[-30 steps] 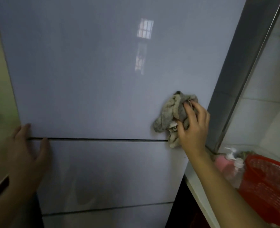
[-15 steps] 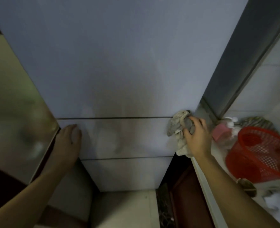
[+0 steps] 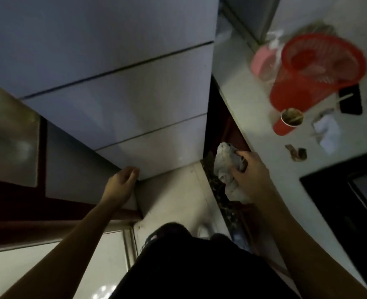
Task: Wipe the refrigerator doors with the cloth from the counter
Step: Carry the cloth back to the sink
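— Down by the right hand [image 3: 250,172], what has it got?
— It has the cloth [image 3: 224,167], a bunched grey and white rag. The fingers are wrapped round it, and a tail hangs below the fist.
— Is it on the refrigerator doors [image 3: 122,100]?
— No, it's just off them. The hand and cloth sit to the right of the lowest door's right edge, over the dark gap between the fridge and the counter [image 3: 238,100].
— And the left hand [image 3: 121,182]?
— It's across from the right one, at the lowest door's bottom left corner. The fingers are bent and the tips touch that corner. I can't tell whether they hook the edge or only lean on it.
— Is there anything beyond the right hand?
— Up and to its right on the counter stands a red cup [image 3: 286,126]. Farther off is a red basket [image 3: 316,67] with a pink bottle [image 3: 260,63] just beside it, both blurred.
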{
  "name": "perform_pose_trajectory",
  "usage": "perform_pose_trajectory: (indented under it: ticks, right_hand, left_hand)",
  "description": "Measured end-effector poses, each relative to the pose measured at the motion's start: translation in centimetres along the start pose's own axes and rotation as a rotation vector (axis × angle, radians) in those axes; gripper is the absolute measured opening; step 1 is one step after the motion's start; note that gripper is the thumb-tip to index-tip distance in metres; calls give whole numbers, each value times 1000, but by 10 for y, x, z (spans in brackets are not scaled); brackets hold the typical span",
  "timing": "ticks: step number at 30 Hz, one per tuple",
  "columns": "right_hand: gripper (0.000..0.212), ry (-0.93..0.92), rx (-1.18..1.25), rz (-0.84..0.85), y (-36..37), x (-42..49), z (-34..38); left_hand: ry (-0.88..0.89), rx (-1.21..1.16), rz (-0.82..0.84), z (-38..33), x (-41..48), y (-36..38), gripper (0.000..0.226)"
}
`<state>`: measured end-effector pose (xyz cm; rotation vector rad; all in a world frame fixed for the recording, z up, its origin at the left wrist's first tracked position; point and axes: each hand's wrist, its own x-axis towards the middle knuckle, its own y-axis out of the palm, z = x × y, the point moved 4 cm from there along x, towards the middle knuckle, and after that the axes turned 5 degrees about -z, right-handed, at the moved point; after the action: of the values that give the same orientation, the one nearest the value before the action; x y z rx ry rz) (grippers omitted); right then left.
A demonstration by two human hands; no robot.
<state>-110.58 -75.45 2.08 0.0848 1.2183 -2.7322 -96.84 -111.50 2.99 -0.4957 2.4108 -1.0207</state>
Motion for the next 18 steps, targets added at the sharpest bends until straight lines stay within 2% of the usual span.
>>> perform_pose_trajectory:
  ticks: [2,7,13,16,18]
  right_hand:
    - [45,101,-21,58,7,-28,-29]
    - [33,337,44,5,18,-87,-74]
    - [43,624,23,-221,32,-165,-78]
    - [43,774,45,-355,46,-212,-74]
    - [46,854,74,-442,53,-245,-68]
  left_hand:
    - [52,31,72,-3,2,16,54]
    - [77,85,273,-5,27,59,42]
    - [174,151,544,-22,56,103,29]
    - [345,240,669,-44,62,120,36]
    - [449,328,776,-63,58,134,33]
